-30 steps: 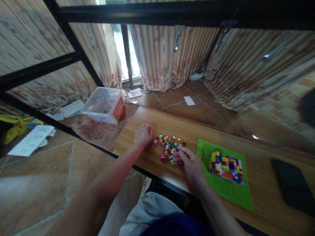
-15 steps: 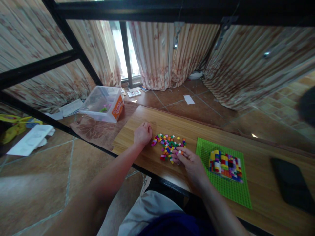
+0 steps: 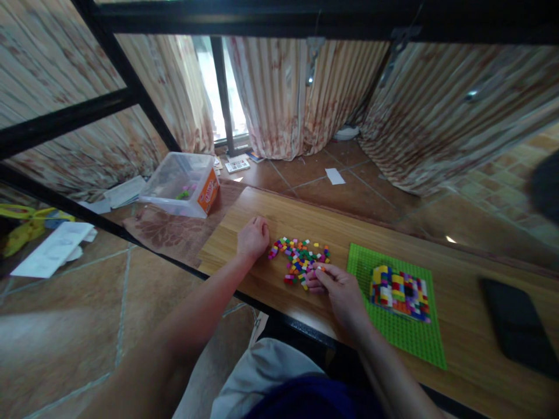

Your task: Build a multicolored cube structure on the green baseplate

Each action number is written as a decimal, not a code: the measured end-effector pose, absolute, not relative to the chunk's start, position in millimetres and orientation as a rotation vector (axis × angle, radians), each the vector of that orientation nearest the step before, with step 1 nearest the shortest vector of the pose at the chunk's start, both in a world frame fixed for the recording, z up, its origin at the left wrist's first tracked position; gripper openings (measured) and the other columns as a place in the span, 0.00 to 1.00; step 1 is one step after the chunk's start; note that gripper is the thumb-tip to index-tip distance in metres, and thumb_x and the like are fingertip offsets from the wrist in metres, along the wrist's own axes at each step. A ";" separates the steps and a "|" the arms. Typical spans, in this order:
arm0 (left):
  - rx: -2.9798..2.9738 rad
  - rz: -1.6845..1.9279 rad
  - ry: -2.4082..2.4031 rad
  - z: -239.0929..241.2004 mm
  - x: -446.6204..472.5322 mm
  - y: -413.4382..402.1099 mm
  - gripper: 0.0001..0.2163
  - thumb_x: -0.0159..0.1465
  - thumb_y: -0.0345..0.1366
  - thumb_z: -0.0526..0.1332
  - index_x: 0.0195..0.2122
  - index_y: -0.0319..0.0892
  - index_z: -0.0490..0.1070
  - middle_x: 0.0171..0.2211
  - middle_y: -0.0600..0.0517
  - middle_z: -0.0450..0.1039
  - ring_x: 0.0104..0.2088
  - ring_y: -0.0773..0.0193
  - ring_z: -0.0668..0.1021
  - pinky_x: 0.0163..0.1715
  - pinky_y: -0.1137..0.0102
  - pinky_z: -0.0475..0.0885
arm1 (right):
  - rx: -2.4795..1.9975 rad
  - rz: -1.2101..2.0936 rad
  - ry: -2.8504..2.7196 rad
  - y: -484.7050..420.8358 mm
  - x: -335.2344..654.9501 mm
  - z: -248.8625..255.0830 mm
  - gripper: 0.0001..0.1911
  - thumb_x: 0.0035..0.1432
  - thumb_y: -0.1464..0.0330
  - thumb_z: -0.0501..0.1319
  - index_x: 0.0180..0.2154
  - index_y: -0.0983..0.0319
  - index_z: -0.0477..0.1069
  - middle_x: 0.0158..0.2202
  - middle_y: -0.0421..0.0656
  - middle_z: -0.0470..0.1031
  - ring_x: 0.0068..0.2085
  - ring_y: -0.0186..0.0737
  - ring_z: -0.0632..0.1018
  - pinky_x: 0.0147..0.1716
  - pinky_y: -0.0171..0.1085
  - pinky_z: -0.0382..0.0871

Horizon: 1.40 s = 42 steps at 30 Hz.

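Observation:
Small loose bricks [image 3: 297, 254] in many colours lie in a scattered pile on the wooden table. At the pile's near right edge, my right hand [image 3: 334, 283] pinches a small white brick [image 3: 320, 268] between thumb and fingers; an orange bit shows beside it. My left hand [image 3: 253, 237] rests on the table left of the pile, closed in a loose fist with its inner side hidden. To the right of my right hand lies a green baseplate [image 3: 404, 346]. A multicoloured brick build [image 3: 398, 291] with a dark opening stands on it.
A black phone [image 3: 517, 326] lies on the table [image 3: 271, 212] at the right. Beyond the left end stands a clear plastic bin [image 3: 177, 183] with an orange label, holding some pieces. Black metal bars [image 3: 144, 107] cross in front of the curtains.
The fingers of my right hand have drawn together around the small brick; the hand is nearly in the same place. My left hand has not moved.

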<state>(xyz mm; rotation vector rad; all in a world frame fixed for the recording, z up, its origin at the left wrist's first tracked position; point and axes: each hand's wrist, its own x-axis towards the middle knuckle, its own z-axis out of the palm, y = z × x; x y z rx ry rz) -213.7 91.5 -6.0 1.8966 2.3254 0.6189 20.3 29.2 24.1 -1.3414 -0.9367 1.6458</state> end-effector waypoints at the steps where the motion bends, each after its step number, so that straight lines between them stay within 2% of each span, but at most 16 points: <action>1: 1.899 0.618 2.324 -6.0 -213.8 91.5 0.08 0.69 0.33 0.52 0.40 0.44 0.70 0.41 0.48 0.75 0.41 0.59 0.77 0.37 0.67 0.67 | -1.352 1.657 -0.936 30.4 19.8 24.2 0.25 0.41 0.54 0.72 0.37 0.65 0.76 0.27 0.44 0.80 0.25 0.37 0.79 0.24 0.35 0.76; 10: 1.903 0.625 2.327 -6.0 -213.8 91.0 0.09 0.69 0.34 0.51 0.40 0.44 0.70 0.40 0.48 0.75 0.41 0.59 0.77 0.36 0.67 0.66 | -1.388 1.668 -0.994 37.4 16.2 25.2 0.33 0.42 0.55 0.71 0.49 0.64 0.74 0.24 0.41 0.79 0.23 0.36 0.78 0.21 0.36 0.75; 17: 1.883 0.594 2.325 -2.3 -213.6 91.8 0.08 0.68 0.33 0.52 0.40 0.44 0.70 0.41 0.47 0.75 0.41 0.59 0.77 0.36 0.68 0.66 | -1.364 1.472 -1.108 21.0 43.8 46.0 0.23 0.48 0.51 0.69 0.39 0.62 0.76 0.29 0.44 0.80 0.27 0.39 0.79 0.26 0.38 0.76; 20: 1.885 0.587 2.343 -2.8 -214.5 92.6 0.08 0.68 0.33 0.51 0.40 0.44 0.70 0.41 0.47 0.75 0.40 0.59 0.77 0.34 0.68 0.66 | -1.415 1.270 -1.163 16.4 75.1 55.4 0.21 0.51 0.52 0.68 0.40 0.61 0.76 0.35 0.46 0.82 0.32 0.40 0.81 0.33 0.40 0.78; 25: 1.909 0.601 2.348 -3.4 -215.8 93.5 0.09 0.68 0.34 0.51 0.39 0.44 0.71 0.40 0.48 0.76 0.40 0.58 0.77 0.34 0.68 0.65 | -1.617 0.761 -1.277 21.8 148.9 66.8 0.21 0.59 0.52 0.61 0.46 0.59 0.75 0.40 0.46 0.82 0.38 0.44 0.81 0.40 0.45 0.76; 28: 1.918 0.601 2.365 -2.7 -215.8 94.0 0.09 0.67 0.34 0.51 0.39 0.44 0.71 0.41 0.48 0.76 0.40 0.58 0.77 0.33 0.68 0.64 | -1.772 0.379 -1.509 28.9 185.4 65.9 0.19 0.61 0.54 0.57 0.44 0.59 0.77 0.40 0.48 0.82 0.40 0.47 0.81 0.41 0.45 0.74; 30: 1.921 0.597 2.374 -2.1 -215.7 94.4 0.09 0.67 0.35 0.51 0.39 0.44 0.71 0.42 0.48 0.76 0.40 0.58 0.78 0.32 0.68 0.65 | -1.806 0.253 -1.610 32.7 198.7 60.5 0.18 0.62 0.55 0.55 0.41 0.59 0.77 0.40 0.48 0.81 0.40 0.47 0.80 0.40 0.44 0.73; 35: 1.942 0.604 2.385 -1.5 -216.4 95.8 0.09 0.66 0.35 0.52 0.39 0.43 0.72 0.42 0.47 0.77 0.41 0.56 0.78 0.33 0.67 0.66 | -1.788 0.305 -1.674 35.6 199.1 42.2 0.17 0.62 0.58 0.53 0.40 0.59 0.77 0.39 0.48 0.81 0.41 0.47 0.79 0.42 0.46 0.71; 42: 1.985 0.609 2.386 -1.4 -218.0 97.2 0.10 0.65 0.35 0.51 0.39 0.43 0.71 0.41 0.46 0.77 0.40 0.56 0.78 0.34 0.67 0.67 | -1.669 0.371 -1.608 33.6 197.4 36.2 0.14 0.60 0.57 0.57 0.36 0.56 0.78 0.40 0.46 0.81 0.45 0.47 0.77 0.48 0.49 0.69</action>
